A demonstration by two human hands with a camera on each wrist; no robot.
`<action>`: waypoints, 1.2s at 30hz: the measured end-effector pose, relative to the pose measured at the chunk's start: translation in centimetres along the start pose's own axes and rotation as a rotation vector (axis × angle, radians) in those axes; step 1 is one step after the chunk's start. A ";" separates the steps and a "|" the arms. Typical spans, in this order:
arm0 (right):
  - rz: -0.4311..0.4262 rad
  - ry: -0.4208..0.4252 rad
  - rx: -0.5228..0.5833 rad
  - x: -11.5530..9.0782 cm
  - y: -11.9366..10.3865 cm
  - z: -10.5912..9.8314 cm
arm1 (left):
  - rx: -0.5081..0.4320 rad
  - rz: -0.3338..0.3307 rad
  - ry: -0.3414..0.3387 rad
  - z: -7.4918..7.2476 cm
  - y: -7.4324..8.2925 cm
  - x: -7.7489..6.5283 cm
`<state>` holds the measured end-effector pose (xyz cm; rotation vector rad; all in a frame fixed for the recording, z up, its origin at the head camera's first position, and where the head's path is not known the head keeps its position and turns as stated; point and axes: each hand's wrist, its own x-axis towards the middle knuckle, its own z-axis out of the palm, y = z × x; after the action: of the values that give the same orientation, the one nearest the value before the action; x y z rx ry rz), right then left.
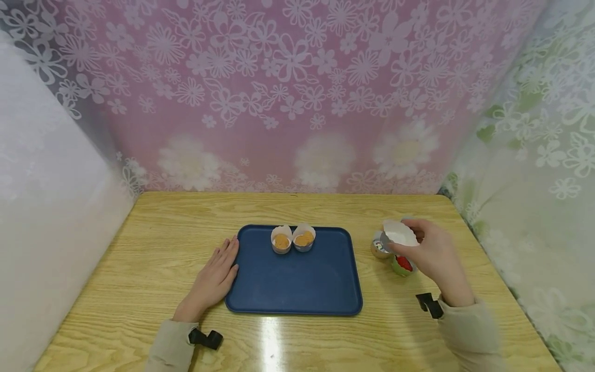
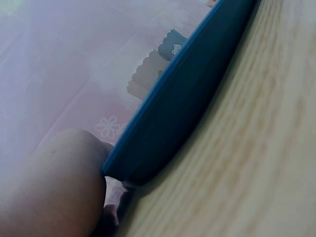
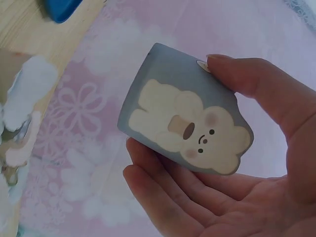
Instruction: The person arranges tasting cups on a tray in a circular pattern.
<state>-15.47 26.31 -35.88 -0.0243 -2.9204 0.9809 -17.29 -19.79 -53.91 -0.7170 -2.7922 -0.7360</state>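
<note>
Over the right side of the table, my right hand (image 1: 437, 256) pinches a grey-blue paper baking cup (image 3: 163, 98) between thumb and fingers. A white bear is printed on its outside, and its pale inside shows in the head view. Close below it stand a small cup with white and dark contents (image 1: 380, 249) and a green cup with something red inside (image 1: 401, 267). My left hand (image 1: 215, 276) lies flat on the table, fingers straight, against the left edge of a blue tray (image 1: 297, 289). At the tray's far edge, two scalloped cups (image 1: 281, 249) hold orange-brown pieces.
The wood-grain table (image 1: 153, 248) carries the tray near its middle. Floral pink cloth (image 1: 288, 155) hangs behind the far edge, with pale cloth (image 1: 544, 206) along the right side and more on the left. Black straps (image 1: 204, 338) sit at the wrists.
</note>
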 end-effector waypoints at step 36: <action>-0.202 -0.204 0.225 2.1 -10.6 11.8 | -0.015 0.008 0.018 0.0 -0.1 -0.1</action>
<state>-18.26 10.82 -38.76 0.3953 -2.8887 1.3379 -17.29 -19.88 -53.96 -0.7199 -2.7685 -0.7593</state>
